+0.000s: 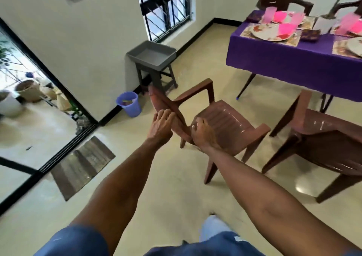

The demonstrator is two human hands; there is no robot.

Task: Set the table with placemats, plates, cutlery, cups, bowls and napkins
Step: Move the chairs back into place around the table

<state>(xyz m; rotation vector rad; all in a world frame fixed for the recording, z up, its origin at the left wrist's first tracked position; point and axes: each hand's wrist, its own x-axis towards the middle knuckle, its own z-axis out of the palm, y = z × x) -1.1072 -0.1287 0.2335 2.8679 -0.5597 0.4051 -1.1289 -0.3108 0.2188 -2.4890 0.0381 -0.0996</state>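
Both my hands grip the backrest of a brown plastic chair [227, 122] in the middle of the floor. My left hand [161, 125] holds the backrest's top edge from the left, and my right hand [204, 133] curls round it from the right. At the upper right stands the table with a purple cloth [274, 58]. On it lie patterned placemats [246, 31], plates [264, 30], pink cups [269, 14], pink napkins [286, 28] and dark small bowls [310, 35].
A second brown chair [323, 144] stands at the right, tucked near the table. A grey tray [151, 55] rests on a stool by the wall, with a purple bin [129, 104] beside it. A doormat [82, 163] lies by the sliding door. A potted plant [325, 20] sits on the table.
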